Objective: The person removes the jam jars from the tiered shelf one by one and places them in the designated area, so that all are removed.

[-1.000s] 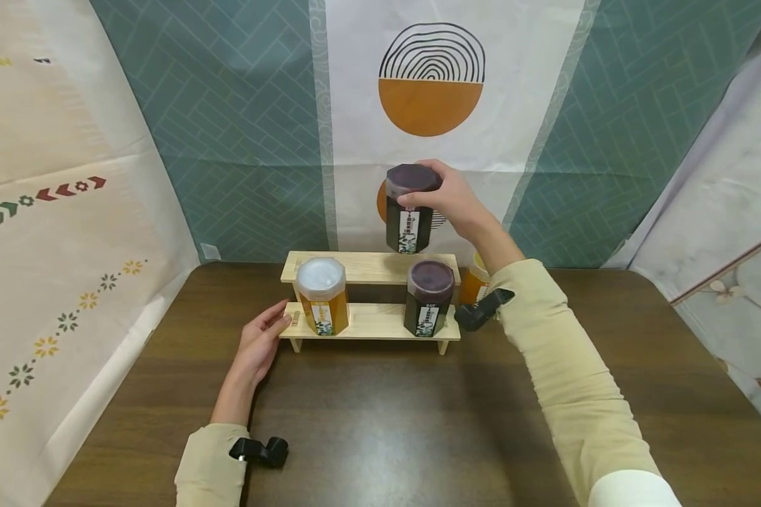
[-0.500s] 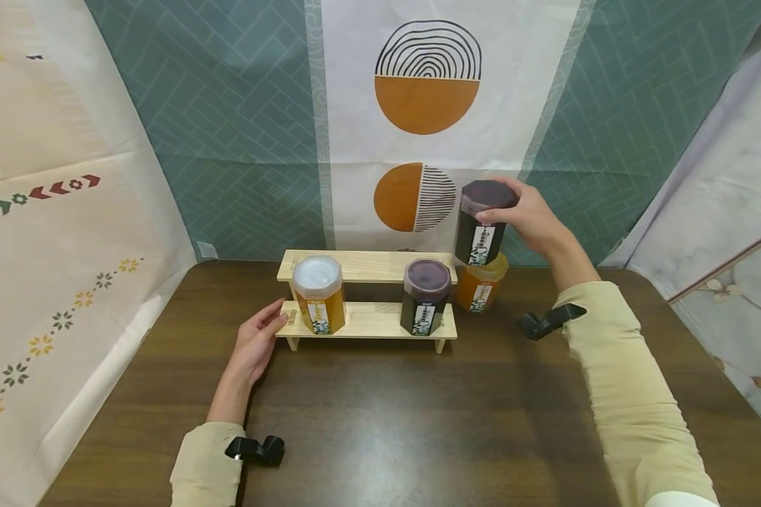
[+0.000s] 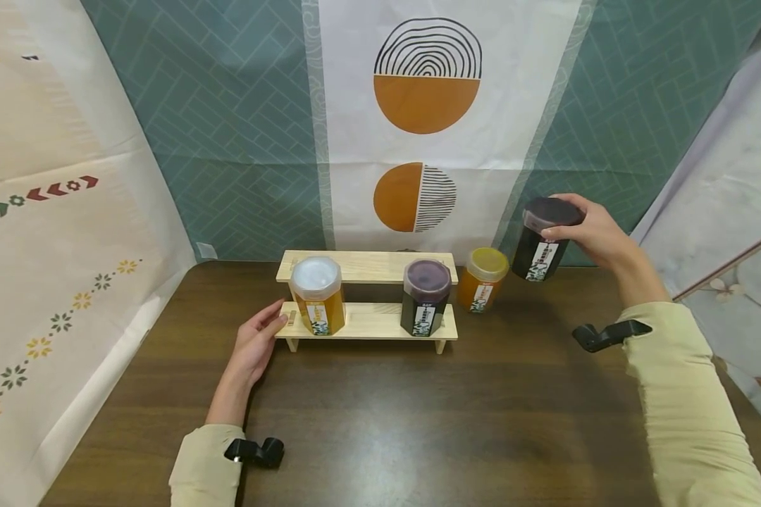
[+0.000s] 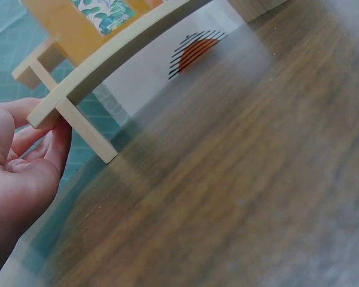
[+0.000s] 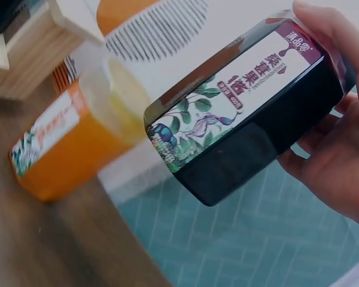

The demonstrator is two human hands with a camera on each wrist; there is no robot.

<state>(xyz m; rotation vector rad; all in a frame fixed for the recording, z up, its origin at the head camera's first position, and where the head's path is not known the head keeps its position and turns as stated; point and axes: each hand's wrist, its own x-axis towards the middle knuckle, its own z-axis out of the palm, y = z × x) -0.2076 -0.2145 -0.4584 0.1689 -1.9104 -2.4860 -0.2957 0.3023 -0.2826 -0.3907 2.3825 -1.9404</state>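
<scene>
Dark wooden worktop (image 3: 418,422) near its far right edge: the right hand (image 3: 599,236) grips the dark hexagonal jam jar (image 3: 541,239) by its lid, airborne beside the orange honey jar (image 3: 482,279). Lowering it level seems wise. Left hand (image 3: 254,348), fingers relaxed, steadies the pale wooden two-step rack (image 3: 368,320).

Glossy dark jar (image 3: 541,239), pale wooden shelf (image 3: 368,310), polished table (image 3: 387,415).

Dark brown wood-grain table (image 3: 380,422), rounded far corners, soft glare near front centre. Rear backdrop: teal herringbone-patterned cloth (image 3: 241,141) flanking white centre banner (image 3: 355,105) printed with orange half-circles and black line arcs. Left side: cream cloth (image 3: 51,267) with flower motifs and red-green arrow border. Right side: pale grey cloth (image 3: 735,211) with floral print
</scene>
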